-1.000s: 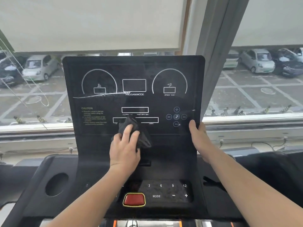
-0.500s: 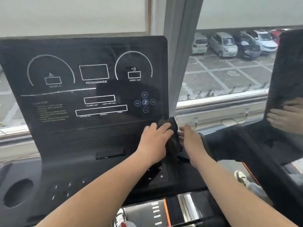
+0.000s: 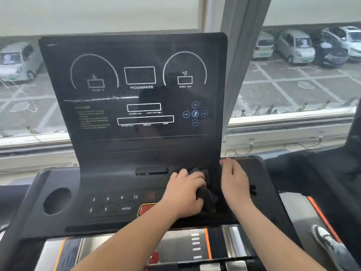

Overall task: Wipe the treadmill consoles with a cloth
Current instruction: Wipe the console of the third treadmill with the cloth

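Low down, on the right part of the treadmill console [image 3: 109,184], a dark cloth [image 3: 208,192], bunched up and pressed against the black surface, just below the upright display panel [image 3: 136,145]. Gripped by the left hand [image 3: 183,194], knuckles up, fingers [image 3: 195,177] curled over the bundle and grasping it. Close beside, on the console's right wing, the right hand [image 3: 234,182], palm down, fingers [image 3: 229,166] loosely extended, released, resting on the plastic and holding nothing. Cloth lying between the two hands, in firm contact with the left; contact with the right impossible to tell.

Left of the left wrist, a red button [image 3: 145,209], partly hidden by that wrist. Further left, a row of keys [image 3: 115,198] marked 3, 6, 9, 12, with PROG beneath. At the far left of the console, a round recess [image 3: 57,201]. Above the cloth, a small dark bar [image 3: 151,170] at the foot of the panel. Behind everything, a window with parked cars [image 3: 295,47] outside. Bottom right, a light shoe [image 3: 322,237].
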Demonstrator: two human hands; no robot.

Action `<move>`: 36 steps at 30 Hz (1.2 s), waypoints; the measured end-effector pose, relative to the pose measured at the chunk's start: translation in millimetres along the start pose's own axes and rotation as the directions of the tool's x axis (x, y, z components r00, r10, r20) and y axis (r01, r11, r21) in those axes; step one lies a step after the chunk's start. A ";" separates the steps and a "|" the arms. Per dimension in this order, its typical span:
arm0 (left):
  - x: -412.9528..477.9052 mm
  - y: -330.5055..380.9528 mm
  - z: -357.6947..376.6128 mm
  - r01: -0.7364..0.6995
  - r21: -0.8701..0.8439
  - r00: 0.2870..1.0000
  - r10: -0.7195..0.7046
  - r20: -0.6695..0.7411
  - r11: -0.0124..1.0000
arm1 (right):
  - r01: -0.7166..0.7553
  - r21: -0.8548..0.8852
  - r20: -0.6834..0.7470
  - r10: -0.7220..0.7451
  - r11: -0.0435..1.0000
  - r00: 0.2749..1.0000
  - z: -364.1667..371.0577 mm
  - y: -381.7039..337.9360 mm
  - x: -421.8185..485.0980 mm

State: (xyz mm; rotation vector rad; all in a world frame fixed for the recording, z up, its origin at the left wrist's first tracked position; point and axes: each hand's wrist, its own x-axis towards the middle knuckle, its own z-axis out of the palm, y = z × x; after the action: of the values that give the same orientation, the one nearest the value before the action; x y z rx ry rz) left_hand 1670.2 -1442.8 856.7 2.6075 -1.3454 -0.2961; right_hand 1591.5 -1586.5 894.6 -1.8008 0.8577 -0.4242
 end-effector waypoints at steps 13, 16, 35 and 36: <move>-119.9 -159.7 -27.1 0.322 -0.133 0.941 -0.333 -0.066 0.937 | -0.008 0.031 0.120 0.004 0.999 0.993 130.4 -25.0 -86.1; -155.3 -197.9 -36.0 0.400 -0.142 0.909 -0.411 -0.064 0.905 | -0.017 0.019 0.186 0.013 1.000 0.982 167.2 -33.5 -111.2; -201.2 -217.0 -24.4 0.371 -0.041 0.905 -0.371 -0.209 0.928 | -0.065 0.028 0.140 0.061 0.997 0.988 220.6 -60.5 -173.0; -202.0 -211.8 -22.5 0.347 -0.048 0.914 -0.349 -0.208 0.937 | -0.092 0.051 0.124 0.085 0.994 0.989 218.2 -60.2 -172.4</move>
State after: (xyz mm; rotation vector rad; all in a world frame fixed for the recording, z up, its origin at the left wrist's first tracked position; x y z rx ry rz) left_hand 1726.7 -1155.1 841.2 2.7668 -0.8041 -0.0659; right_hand 1635.6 -1305.6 883.7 -1.7107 0.8293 -0.2759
